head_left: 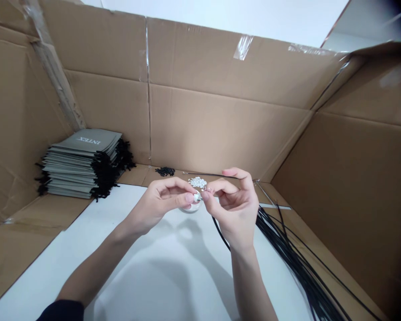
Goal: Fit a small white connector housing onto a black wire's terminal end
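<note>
Between the thumb and forefinger of my left hand (158, 200) is a small white connector (196, 197). My right hand (239, 209) faces it, its thumb and forefinger pinched on the end of a black cable (221, 232). Thin, pinkish strands show at those fingertips, though the exact grip is too small to make out. The cable's end and the connector meet or nearly touch. From the right hand the cable curves down behind the wrist. Just under the fingertips, a round white dish or lid (191, 209) is partly covered by the hands.
Small white parts (198, 182) lie heaped behind the hands, with a pile of small black pieces (165, 171) left of them. Grey INTEX-marked sheets (70, 162) with black cords are stacked at left. A black cable bundle (287, 258) runs along the right. Cardboard walls (227, 125) surround the white table (143, 285).
</note>
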A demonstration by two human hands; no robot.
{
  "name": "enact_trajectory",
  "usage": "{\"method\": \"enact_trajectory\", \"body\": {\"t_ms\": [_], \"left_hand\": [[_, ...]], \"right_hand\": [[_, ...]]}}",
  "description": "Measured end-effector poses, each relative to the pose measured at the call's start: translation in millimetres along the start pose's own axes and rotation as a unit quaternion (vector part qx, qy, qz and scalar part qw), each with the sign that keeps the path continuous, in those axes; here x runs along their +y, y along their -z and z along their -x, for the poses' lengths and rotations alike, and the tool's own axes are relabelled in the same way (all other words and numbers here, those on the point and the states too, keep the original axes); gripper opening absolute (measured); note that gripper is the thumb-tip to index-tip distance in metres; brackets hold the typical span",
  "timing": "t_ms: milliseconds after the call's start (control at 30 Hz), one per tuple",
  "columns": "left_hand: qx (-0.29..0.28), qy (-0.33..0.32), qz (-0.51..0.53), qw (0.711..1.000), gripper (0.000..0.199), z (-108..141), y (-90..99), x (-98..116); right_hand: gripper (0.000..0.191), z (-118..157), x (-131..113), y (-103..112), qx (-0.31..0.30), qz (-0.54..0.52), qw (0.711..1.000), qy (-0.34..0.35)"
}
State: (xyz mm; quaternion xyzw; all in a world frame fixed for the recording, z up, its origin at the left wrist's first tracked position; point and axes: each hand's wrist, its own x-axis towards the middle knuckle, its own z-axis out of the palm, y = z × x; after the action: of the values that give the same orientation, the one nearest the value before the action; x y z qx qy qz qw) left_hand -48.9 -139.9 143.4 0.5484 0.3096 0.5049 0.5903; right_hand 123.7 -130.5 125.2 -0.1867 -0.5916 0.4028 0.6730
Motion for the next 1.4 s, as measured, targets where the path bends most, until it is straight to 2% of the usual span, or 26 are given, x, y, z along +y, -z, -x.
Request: {"method": "enact_trajectory", "body": {"t_ms": [133, 333, 467, 733, 1400], "left_hand": [[0.011, -0.003, 0.039, 0.999, 0.012, -0.9, -0.1, -6.3], [-0.012, 0.019, 0.078, 0.997, 0.014, -2.9, -0.1, -8.4], [-0.002, 0.016, 0.047, 0.999, 0.014, -2.1, 0.3, -5.1], [0.020, 0.000, 0.003, 1.000, 0.011, 2.3, -0.6, -0.4], [0.050, -0.016, -0.019, 0.998, 0.014, 2.0, -2.4, -0.7]], "right_hand": [[0.044, 2.8, -4.7, -0.3, -0.017, 0.031, 0.999, 0.029], [0.046, 7.4, -13.2, 2.8, -0.039, 0.077, 0.994, 0.072], [0.046, 7.9, -15.5, 4.5, -0.057, 0.078, 0.993, 0.062], [0.044, 7.8, -16.2, 5.5, -0.051, 0.089, 0.994, 0.038], [0.039, 7.0, -16.2, 3.0, -0.031, 0.086, 0.995, 0.026]]}}
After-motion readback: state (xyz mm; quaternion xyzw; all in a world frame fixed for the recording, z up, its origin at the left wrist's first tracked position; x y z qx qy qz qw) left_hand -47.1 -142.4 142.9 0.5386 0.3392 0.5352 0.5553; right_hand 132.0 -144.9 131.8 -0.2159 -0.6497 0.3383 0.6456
